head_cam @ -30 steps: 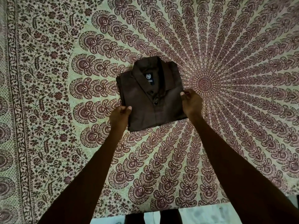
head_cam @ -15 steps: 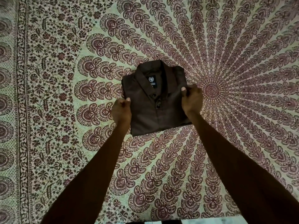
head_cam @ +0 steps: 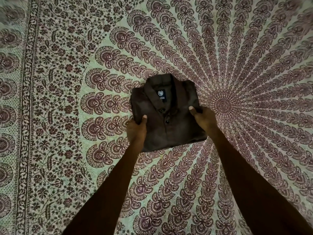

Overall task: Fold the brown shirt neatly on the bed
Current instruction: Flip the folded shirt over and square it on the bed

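The brown shirt (head_cam: 166, 116) lies in the middle of the bed as a compact folded rectangle, collar and dark neck label facing up, two buttons showing down its front. My left hand (head_cam: 136, 128) grips its left edge, thumb on top and fingers tucked under the cloth. My right hand (head_cam: 204, 118) holds the right edge the same way, thumb pressed on the top layer. Both forearms reach in from the bottom of the view.
A cream bedspread (head_cam: 71, 150) with a dark red mandala print covers the whole bed. The pattern's centre (head_cam: 224, 105) sits just right of the shirt. A floral border strip (head_cam: 25, 116) runs along the left side.
Both hands have slid further up the shirt's sides and closed tighter on its edges. The view has shifted so that the floor strip at the bottom is out of sight.
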